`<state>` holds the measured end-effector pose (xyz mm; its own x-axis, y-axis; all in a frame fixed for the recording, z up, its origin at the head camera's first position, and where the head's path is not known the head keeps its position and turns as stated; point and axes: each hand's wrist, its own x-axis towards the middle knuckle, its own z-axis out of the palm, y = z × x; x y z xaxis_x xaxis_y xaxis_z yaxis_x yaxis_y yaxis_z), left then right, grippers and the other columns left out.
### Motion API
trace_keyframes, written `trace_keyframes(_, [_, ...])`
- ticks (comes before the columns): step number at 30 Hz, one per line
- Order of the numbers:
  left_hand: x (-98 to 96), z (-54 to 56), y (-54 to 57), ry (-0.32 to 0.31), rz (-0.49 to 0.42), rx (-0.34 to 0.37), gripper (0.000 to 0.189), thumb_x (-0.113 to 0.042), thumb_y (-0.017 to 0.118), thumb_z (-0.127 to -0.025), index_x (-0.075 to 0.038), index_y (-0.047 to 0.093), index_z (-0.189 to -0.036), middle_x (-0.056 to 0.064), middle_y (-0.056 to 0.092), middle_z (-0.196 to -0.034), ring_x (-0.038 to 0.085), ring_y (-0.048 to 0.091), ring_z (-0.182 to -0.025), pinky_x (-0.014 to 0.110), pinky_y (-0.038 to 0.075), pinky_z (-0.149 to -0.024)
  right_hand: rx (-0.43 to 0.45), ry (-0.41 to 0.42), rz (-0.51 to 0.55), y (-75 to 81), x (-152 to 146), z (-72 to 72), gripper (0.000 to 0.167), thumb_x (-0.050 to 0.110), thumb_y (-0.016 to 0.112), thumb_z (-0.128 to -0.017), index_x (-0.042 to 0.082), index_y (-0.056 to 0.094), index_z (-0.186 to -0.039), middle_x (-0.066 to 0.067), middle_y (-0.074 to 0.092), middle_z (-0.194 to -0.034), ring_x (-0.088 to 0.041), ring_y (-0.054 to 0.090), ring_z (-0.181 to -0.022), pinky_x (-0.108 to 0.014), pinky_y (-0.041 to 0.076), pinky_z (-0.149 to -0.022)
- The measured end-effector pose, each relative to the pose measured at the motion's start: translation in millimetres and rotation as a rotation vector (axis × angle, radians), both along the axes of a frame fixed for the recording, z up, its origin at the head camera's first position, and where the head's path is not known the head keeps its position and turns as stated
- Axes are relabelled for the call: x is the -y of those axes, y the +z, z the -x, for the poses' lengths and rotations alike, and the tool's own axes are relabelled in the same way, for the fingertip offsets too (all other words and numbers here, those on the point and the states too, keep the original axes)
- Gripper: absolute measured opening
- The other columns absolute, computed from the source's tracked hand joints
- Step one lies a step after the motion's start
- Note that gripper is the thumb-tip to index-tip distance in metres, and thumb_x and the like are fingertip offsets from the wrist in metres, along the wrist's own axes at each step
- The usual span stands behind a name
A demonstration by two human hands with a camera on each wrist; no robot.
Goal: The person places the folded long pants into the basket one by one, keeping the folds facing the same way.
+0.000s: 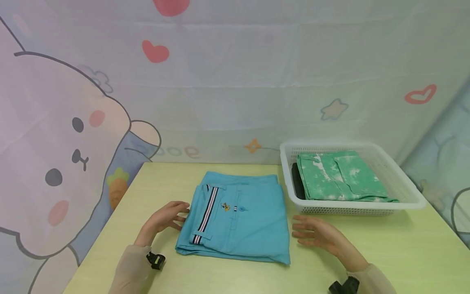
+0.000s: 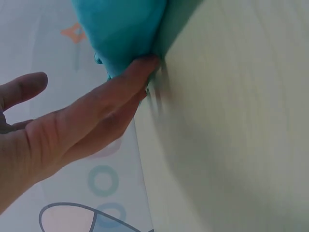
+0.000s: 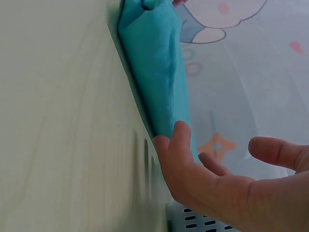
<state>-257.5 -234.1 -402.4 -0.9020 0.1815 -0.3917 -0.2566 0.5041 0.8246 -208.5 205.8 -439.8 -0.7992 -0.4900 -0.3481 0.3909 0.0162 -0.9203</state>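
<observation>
Folded blue trousers [image 1: 253, 228] lie on the table, showing a striped waistband edge, a button and a small embroidered emblem. At their left edge is my left hand [image 1: 167, 217]; in the left wrist view its fingertips [image 2: 145, 63] meet the blue cloth, and the thumb stands apart. My right hand [image 1: 319, 233] is beside the right edge, with its fingers loosely extended and a narrow gap to the cloth in the head view. The right wrist view shows the fingers [image 3: 181, 154] close by the folded side of the trousers [image 3: 154, 63]; whether they touch cannot be told. Neither hand grips anything.
A white perforated basket [image 1: 367, 206] stands at the back right of the pale yellow table [image 1: 227, 279]. Inside lie a folded green-and-white garment [image 1: 341, 175] and a dark item [image 1: 298, 181], partly covered. Behind the table hangs a printed cloth [image 1: 235, 102].
</observation>
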Motion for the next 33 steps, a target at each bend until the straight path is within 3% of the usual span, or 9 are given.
trace_keyframes(11, [-6.7,5.0,2.9,0.026,-0.027,0.049,0.055,-0.027,0.035,-0.096,0.008,0.019,-0.135,0.034,0.031,-0.134,0.051,0.042,-0.113,0.040,0.052,-0.068,0.036,-0.024,0.065,-2.4,6.7,8.4,0.062,0.030,0.031,-0.097,-0.005,0.006,-0.141,-0.034,0.014,-0.142,-0.033,0.045,-0.120,-0.040,0.042,-0.097])
trace_keyframes(22, [-8.4,9.4,-0.5,0.045,-0.026,0.078,0.053,-0.026,0.035,-0.096,0.007,0.021,-0.135,0.033,0.029,-0.136,0.054,0.037,-0.116,0.042,0.052,-0.071,0.062,-0.061,0.057,-1.6,16.4,10.7,0.059,0.023,0.027,-0.096,-0.005,0.002,-0.141,-0.037,0.010,-0.140,-0.034,0.041,-0.121,-0.044,0.041,-0.097])
trace_keyframes(30, [-9.2,8.3,-0.5,0.040,-0.039,0.090,0.052,-0.025,0.033,-0.096,0.007,0.019,-0.136,0.032,0.026,-0.137,0.054,0.034,-0.118,0.044,0.052,-0.072,0.113,-0.127,0.063,-7.5,24.7,9.2,0.059,0.023,0.032,-0.095,-0.008,0.009,-0.140,-0.035,0.014,-0.138,-0.038,0.034,-0.123,-0.048,0.042,-0.091])
trace_keyframes(33, [-8.7,8.2,-0.2,0.040,-0.053,0.089,0.053,-0.025,0.033,-0.096,0.007,0.019,-0.136,0.032,0.026,-0.137,0.055,0.033,-0.118,0.044,0.052,-0.071,0.115,-0.139,0.081,-10.2,25.7,10.1,0.056,0.023,0.035,-0.095,-0.010,0.018,-0.136,-0.032,0.021,-0.136,-0.035,0.037,-0.119,-0.049,0.043,-0.091])
